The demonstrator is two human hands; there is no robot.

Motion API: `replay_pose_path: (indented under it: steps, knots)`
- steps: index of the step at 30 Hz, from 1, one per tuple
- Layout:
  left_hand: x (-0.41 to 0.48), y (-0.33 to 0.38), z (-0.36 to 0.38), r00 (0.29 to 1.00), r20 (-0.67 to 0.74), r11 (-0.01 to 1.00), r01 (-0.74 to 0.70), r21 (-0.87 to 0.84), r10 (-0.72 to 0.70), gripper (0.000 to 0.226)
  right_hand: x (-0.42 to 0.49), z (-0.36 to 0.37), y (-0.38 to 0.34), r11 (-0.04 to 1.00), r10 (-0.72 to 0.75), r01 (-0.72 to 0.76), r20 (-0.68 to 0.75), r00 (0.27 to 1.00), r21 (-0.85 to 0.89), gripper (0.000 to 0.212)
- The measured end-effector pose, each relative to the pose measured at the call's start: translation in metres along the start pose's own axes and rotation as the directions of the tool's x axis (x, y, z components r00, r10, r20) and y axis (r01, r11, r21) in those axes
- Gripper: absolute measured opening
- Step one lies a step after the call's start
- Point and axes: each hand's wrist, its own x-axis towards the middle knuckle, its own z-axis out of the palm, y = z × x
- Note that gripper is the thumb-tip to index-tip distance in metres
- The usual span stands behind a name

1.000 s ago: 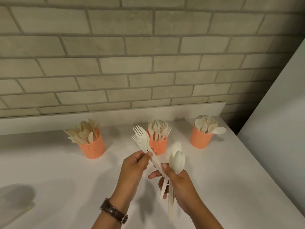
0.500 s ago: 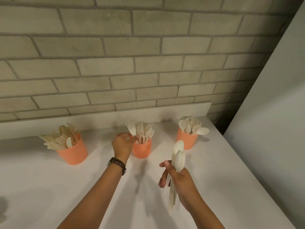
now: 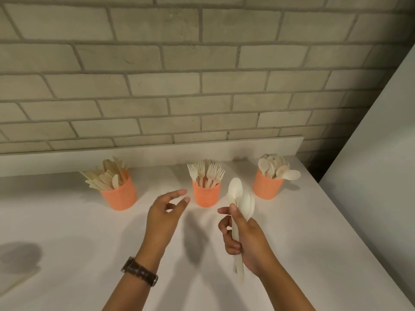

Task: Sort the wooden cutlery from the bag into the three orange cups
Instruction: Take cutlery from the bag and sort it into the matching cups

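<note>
Three cups stand in a row across the middle of the frame on the worktop (image 3: 67, 232), near the wall (image 3: 202, 63) behind. The left cup (image 3: 119, 196) holds knives, the middle cup (image 3: 206, 194) forks, the right cup (image 3: 267, 186) spoons. Below them, the left hand (image 3: 165, 217) sits left of centre; the right hand (image 3: 247, 239), lower right of centre, holds a bundle of spoons (image 3: 239, 198).

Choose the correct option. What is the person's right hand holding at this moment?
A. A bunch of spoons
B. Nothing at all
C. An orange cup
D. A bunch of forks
A: the right hand is closed around a bunch of spoons, whose oval bowls stick up above the fingers, while the left hand is open and empty.
</note>
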Motion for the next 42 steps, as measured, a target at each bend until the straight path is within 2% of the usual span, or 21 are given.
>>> replay_pose_path:
  steps: [3, 6, 9, 14, 17, 20, 23, 26, 29, 33, 36, 38, 42]
  knots:
    - [-0.025, 0.004, -0.009, 0.997, 0.081, 1.0, 0.016, -0.027, -0.013, 0.009, 0.0, 0.009, 0.004, 0.994, -0.006, -0.005, 0.096, 0.995, 0.113, 0.026]
    - [-0.04, 0.002, -0.014, 0.99, 0.144, 1.0, 0.004, -0.03, 0.0, 0.007, 0.002, 0.02, 0.009, 0.975, -0.002, -0.036, 0.172, 0.985, 0.219, 0.036]
    - [-0.048, -0.001, -0.019, 0.985, 0.17, 0.999, -0.029, 0.02, 0.025, 0.006, 0.004, 0.036, 0.016, 0.966, 0.012, -0.065, 0.207, 0.978, 0.251, 0.038]
    - [-0.048, -0.006, -0.041, 0.993, 0.103, 0.996, -0.055, 0.067, 0.048, 0.012, 0.006, 0.068, 0.026, 0.988, 0.018, -0.065, 0.309, 0.951, 0.142, 0.051]
    - [-0.044, -0.005, -0.06, 0.996, 0.088, 0.999, -0.038, 0.026, 0.036, 0.012, 0.008, 0.082, 0.031, 0.997, 0.013, -0.038, 0.35, 0.937, 0.065, 0.04]
    - [-0.041, -0.004, -0.076, 0.995, 0.101, 1.0, -0.012, -0.005, 0.013, 0.009, 0.009, 0.096, 0.035, 0.997, 0.014, 0.012, 0.363, 0.932, -0.07, 0.041]
    - [-0.037, -0.006, -0.088, 0.994, 0.104, 0.999, 0.04, -0.012, -0.039, 0.008, 0.007, 0.11, 0.035, 0.971, 0.003, 0.089, 0.38, 0.925, -0.224, 0.032]
    - [-0.032, -0.01, -0.099, 0.99, 0.116, 0.997, 0.077, 0.018, -0.079, 0.012, 0.005, 0.121, 0.033, 0.932, -0.011, 0.151, 0.39, 0.921, -0.329, 0.033]
    - [-0.026, -0.011, -0.107, 0.97, 0.212, 0.992, 0.129, -0.011, -0.123, 0.011, 0.006, 0.128, 0.033, 0.927, -0.055, 0.196, 0.401, 0.914, -0.319, 0.021]
    - [-0.02, -0.01, -0.113, 0.946, 0.291, 0.983, 0.17, -0.073, -0.142, 0.014, 0.005, 0.132, 0.032, 0.956, -0.031, 0.146, 0.407, 0.913, -0.255, 0.02]
    - [-0.016, -0.013, -0.114, 0.956, 0.251, 0.975, 0.188, -0.121, -0.153, 0.009, 0.005, 0.13, 0.034, 0.968, -0.001, 0.095, 0.376, 0.927, -0.232, 0.023]
    - [-0.008, -0.012, -0.119, 0.974, 0.181, 0.968, 0.169, -0.184, -0.135, 0.004, 0.008, 0.126, 0.036, 0.967, 0.009, 0.069, 0.304, 0.953, -0.244, 0.023]
    - [0.024, 0.011, -0.139, 0.999, -0.035, 0.957, -0.022, -0.288, 0.012, 0.018, 0.015, 0.116, 0.037, 0.927, -0.017, 0.067, 0.137, 0.99, -0.37, 0.017]
